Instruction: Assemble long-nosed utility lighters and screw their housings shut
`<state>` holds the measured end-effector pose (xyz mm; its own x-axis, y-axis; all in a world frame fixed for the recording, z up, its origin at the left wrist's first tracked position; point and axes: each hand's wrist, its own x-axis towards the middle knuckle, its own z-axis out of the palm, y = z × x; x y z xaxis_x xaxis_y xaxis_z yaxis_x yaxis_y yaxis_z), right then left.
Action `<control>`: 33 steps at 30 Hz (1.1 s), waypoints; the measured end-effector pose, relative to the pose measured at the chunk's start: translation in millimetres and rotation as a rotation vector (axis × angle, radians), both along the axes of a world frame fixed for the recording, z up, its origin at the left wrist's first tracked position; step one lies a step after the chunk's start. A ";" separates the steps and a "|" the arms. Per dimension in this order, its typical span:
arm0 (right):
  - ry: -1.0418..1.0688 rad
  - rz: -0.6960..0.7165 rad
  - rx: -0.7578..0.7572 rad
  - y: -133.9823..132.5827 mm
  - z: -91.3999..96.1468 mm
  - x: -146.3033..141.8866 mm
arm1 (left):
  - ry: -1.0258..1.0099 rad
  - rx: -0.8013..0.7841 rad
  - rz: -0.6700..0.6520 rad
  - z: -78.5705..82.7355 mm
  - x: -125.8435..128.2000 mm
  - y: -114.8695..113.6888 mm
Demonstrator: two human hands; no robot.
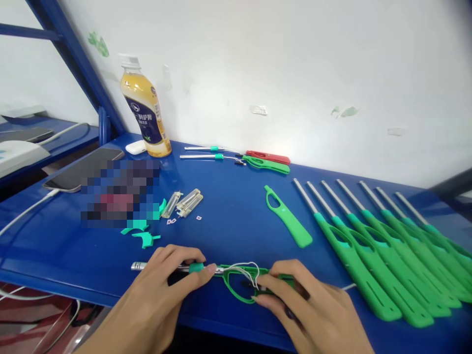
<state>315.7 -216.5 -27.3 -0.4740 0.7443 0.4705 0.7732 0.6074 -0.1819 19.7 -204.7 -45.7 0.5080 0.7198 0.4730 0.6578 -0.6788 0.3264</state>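
Observation:
My left hand (171, 282) pinches the metal lighter tube (138, 266) around its teal collar (196, 267), with the tube's tip pointing left. My right hand (308, 300) grips an opened green lighter casing (236, 295), its trigger loop towards me. Thin white wires (241, 265) arch between the tube and a small black part by the right fingertips; most of that part is hidden. Beyond the right hand lies a loose green casing half (295, 226). Several assembled green lighters (363, 278) lie in a slanted row to the right.
Clear fuel tanks (190, 201) and teal triggers (146, 239) lie at centre left. Two tube-and-wire sets (202, 157) rest near the wall beside red (271, 157) and green casings (267, 165). A drink bottle (145, 108) and a phone (84, 169) with cable stand farther left.

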 end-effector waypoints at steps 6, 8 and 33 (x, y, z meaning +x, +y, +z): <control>0.041 0.036 -0.091 -1.3 1.2 4.3 | 0.060 -0.036 0.008 5.8 -0.3 2.8; 0.020 0.052 -0.133 -2.9 2.8 7.0 | 0.074 -0.038 0.005 5.7 -2.0 2.4; 0.025 0.018 0.149 -0.3 -10.8 5.1 | -0.012 -0.033 -0.013 -6.0 -2.2 1.1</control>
